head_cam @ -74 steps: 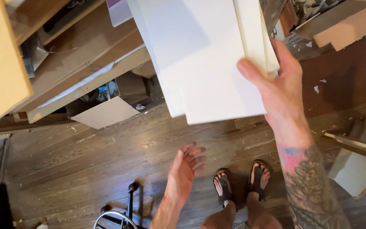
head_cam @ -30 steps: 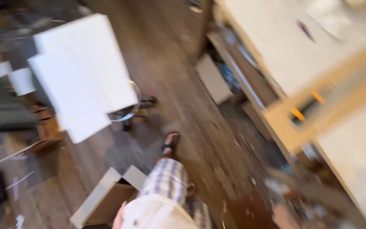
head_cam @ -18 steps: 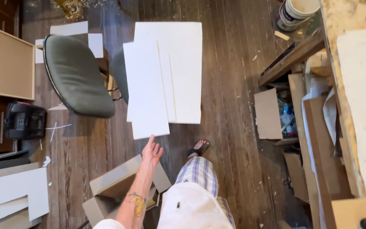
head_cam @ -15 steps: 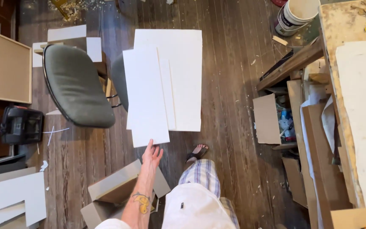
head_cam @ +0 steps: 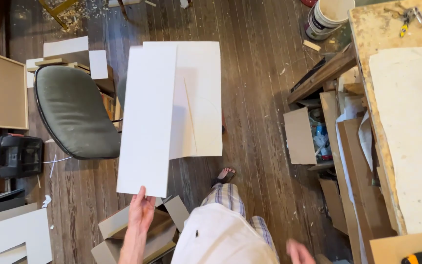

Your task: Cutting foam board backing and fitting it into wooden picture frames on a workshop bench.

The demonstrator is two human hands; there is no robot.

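Compared with half a second back, the white boards (head_cam: 172, 112) sit a touch higher and fill more of the view, and the left hand (head_cam: 141, 211) has closed on the near bottom edge of the long front board, where before its fingers were only spread just under it. The boards hang out in front of the person, above the wooden floor (head_cam: 250, 88), beside the green padded chair (head_cam: 76, 113). The right hand (head_cam: 299, 252) has come into sight at the bottom edge; it is blurred and cut off by the frame, and I cannot tell whether its fingers are open or curled, though nothing shows in it.

How many boards are stacked is hard to say: a narrow one overlaps a wider one, and a thin strip shows between them. One sandalled foot (head_cam: 224, 175) peeks past the checked shorts; the other is hidden.

A white bucket (head_cam: 327, 17) stands by the corner of the work surface (head_cam: 406, 132), its inside pale and indistinct. Under the surface an open cardboard box (head_cam: 313, 142) holds bottles and clutter too small to tell apart.
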